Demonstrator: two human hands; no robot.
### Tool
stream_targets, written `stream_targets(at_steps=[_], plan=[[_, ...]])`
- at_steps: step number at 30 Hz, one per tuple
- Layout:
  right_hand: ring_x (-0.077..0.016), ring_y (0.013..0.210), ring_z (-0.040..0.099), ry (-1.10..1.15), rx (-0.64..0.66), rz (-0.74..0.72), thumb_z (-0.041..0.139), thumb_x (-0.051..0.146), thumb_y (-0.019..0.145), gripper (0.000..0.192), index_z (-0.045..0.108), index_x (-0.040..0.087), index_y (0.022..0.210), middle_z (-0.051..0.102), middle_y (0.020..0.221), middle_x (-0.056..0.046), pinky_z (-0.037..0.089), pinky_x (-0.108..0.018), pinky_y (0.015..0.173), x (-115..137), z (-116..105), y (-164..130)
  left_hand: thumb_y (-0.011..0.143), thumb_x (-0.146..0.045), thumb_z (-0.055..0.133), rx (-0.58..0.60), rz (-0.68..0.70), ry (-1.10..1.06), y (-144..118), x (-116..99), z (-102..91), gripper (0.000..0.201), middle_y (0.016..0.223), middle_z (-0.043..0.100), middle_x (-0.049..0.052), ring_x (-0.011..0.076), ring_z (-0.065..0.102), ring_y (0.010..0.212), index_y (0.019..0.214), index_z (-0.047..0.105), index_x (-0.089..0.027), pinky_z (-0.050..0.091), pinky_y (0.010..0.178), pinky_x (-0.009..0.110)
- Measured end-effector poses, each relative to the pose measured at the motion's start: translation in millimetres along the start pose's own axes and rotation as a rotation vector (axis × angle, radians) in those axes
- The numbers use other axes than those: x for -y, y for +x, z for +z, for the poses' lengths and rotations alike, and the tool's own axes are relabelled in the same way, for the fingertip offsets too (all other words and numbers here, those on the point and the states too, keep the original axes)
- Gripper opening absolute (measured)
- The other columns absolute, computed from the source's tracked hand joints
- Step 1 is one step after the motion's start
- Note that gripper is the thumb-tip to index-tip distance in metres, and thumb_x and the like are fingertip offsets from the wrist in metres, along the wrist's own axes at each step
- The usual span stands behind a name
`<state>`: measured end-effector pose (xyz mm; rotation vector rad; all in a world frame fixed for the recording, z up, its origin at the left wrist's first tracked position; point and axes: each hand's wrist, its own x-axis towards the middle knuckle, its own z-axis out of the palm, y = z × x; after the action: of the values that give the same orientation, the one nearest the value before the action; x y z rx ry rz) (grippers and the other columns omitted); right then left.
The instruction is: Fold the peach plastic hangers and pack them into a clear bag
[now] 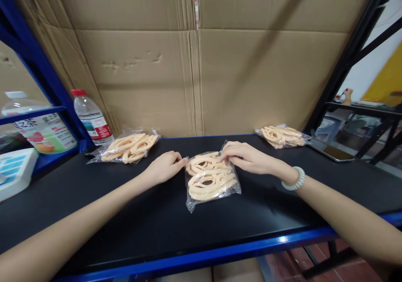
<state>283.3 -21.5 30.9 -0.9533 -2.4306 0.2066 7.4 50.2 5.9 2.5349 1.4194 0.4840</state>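
Note:
A clear plastic bag of peach-coloured loops [210, 181] lies flat on the black tabletop [150, 227] between my hands. At its upper left corner my left hand [166, 166] has its fingers curled, thumb and fingertip closed at the plastic edge. My right hand [246, 157], with a pale beaded bracelet [295, 179] on its wrist, reaches over the upper right corner. Its bent fingers pinch the bag there, and a bit of clear film sticks up beside them. What the loops are made of I cannot make out.
Similar bags lie at the back left [130, 147] and back right [282, 136]. A red-capped water bottle [92, 118] stands by the blue frame post. A phone-like flat object [333, 151] rests at right. Cardboard [141, 64] walls the rear. A white box [19, 173] sits far left.

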Motion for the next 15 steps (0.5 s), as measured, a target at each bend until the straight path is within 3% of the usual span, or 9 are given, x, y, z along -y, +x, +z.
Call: stream_targets(at_steps=[4, 7, 15], plan=[[-0.0139, 0.062, 0.059, 0.062, 0.147, 0.170, 0.044, 0.007, 0.076, 0.031, 0.071, 0.019, 0.083, 0.065, 0.064, 0.000, 0.044, -0.025, 0.065, -10, -15, -6, 0.078, -0.049, 0.041, 0.179, -0.084, -0.074, 4, -1, -8.9, 0.043, 0.070, 0.063, 0.006, 0.0276, 0.062, 0.080, 0.054, 0.065, -0.023, 0.044, 0.076, 0.035], [-0.0131, 0.058, 0.060, 0.100, 0.318, 0.267, 0.046, 0.005, 0.071, 0.031, 0.073, 0.019, 0.079, 0.067, 0.062, 0.001, 0.043, -0.023, 0.058, -22, -18, -10, 0.072, -0.047, 0.047, 0.285, -0.069, -0.139, 2, -6, -13.2, 0.037, 0.071, 0.063, 0.004, 0.0260, 0.062, 0.078, 0.052, 0.068, -0.024, 0.045, 0.077, 0.033], [-0.0124, 0.058, 0.064, 0.191, 0.347, 0.308, 0.048, 0.009, 0.076, 0.032, 0.074, 0.018, 0.092, 0.070, 0.068, -0.001, 0.048, -0.022, 0.060, -29, -9, -13, 0.062, -0.044, 0.058, 0.216, -0.058, -0.252, -1, -8, -1.5, 0.025, 0.077, 0.066, 0.004, 0.0236, 0.062, 0.074, 0.055, 0.068, -0.022, 0.046, 0.069, 0.029]])
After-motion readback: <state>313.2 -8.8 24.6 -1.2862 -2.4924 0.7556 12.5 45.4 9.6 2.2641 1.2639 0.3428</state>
